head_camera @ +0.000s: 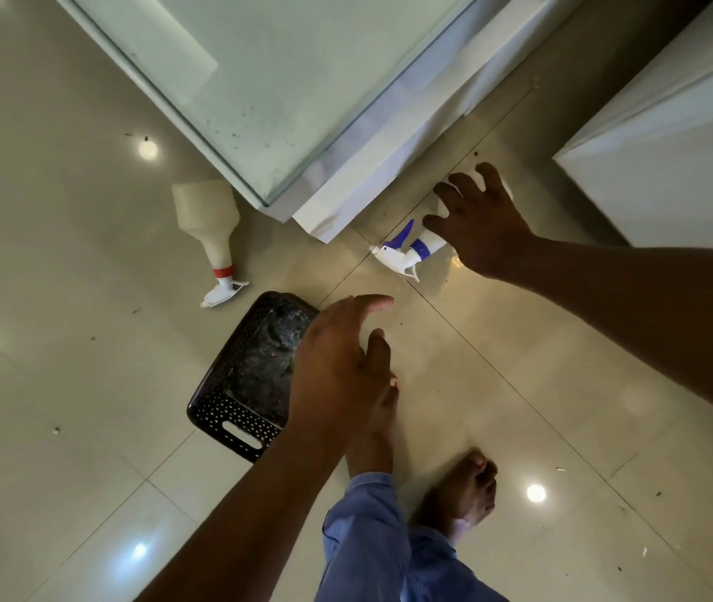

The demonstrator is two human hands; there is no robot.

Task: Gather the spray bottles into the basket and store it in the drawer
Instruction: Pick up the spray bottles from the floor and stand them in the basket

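1. Person stands barefoot on a glossy beige tiled floor (85, 427), bent fwd, both arms reaching down. View is from above.
2. Right hand (482, 223) is spread wide, fingers (450, 195) splayed over the body of a white plastic spray bottle w/ a blue collar & trigger (411, 247). It looks to be touching or just above the bottle; can't tell if it has closed on it yet.
3. That bottle lies flat on the floor. Long axis runs from the nozzle, pointing toward the basket side, up & away under the right hand. The right hand is clearly the nearer one.
4. Left hand (341, 362) is open, fingers loosely extended, holding nothing, hovering above the right edge of a dark brown perforated plastic basket w/ a slot handle (237, 410).
5. Basket sits on the floor, looks empty of bottles, between the two bottles & nearer the person.
6. Second bottle, cream-white plastic w/ a red collar & white trigger (211, 232), lies flat to the left, nozzle toward the basket, base near the corner of a glass-topped white cabinet (285, 102).
7. Room to move: blue bottle lies just beside the cabinet's lower edge, so lifting up & back toward the basket looks the clear path. Open floor lies between bottle & basket. No drawer identifiable.
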